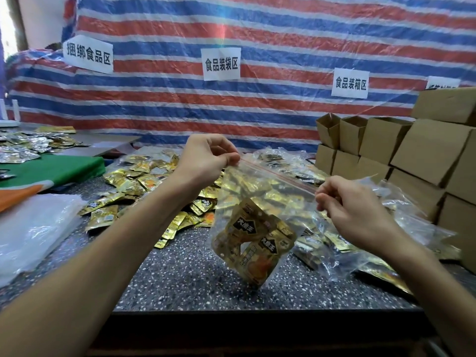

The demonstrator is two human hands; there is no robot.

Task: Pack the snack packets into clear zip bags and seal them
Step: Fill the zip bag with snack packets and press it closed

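A thin, crinkly clear zip bag (pixel 257 186) hangs over the front part of the speckled grey stone-look table (pixel 180 274), held up between both hands by its top strip, which carries a fine red line. The left hand (pixel 206 157) pinches the strip's left end between thumb and forefinger, the other fingers curled in; the right hand (pixel 353 202) pinches the opposite, lower end with its fingers bunched tight, so the strip slopes down to the right. At the bottom of the bag sit a few glossy gold foil snack packets (pixel 260 240) with black lozenge labels, flat and roughly rectangular (how many I cannot tell). Behind the bag a loose heap of the same gold packets (pixel 134 181) spreads across the table. To the right lie shiny, wrinkled filled bags (pixel 401 228), and beyond them plain brown cardboard boxes (pixel 425 155) are stacked in a blocky wall. At far left rests a smooth stack of empty clear bags (pixel 33 228), near a folded green cloth (pixel 51 166). A woven tarp (pixel 257 34) striped red, blue and white hangs behind, with white paper signs (pixel 221 64) stuck on it.
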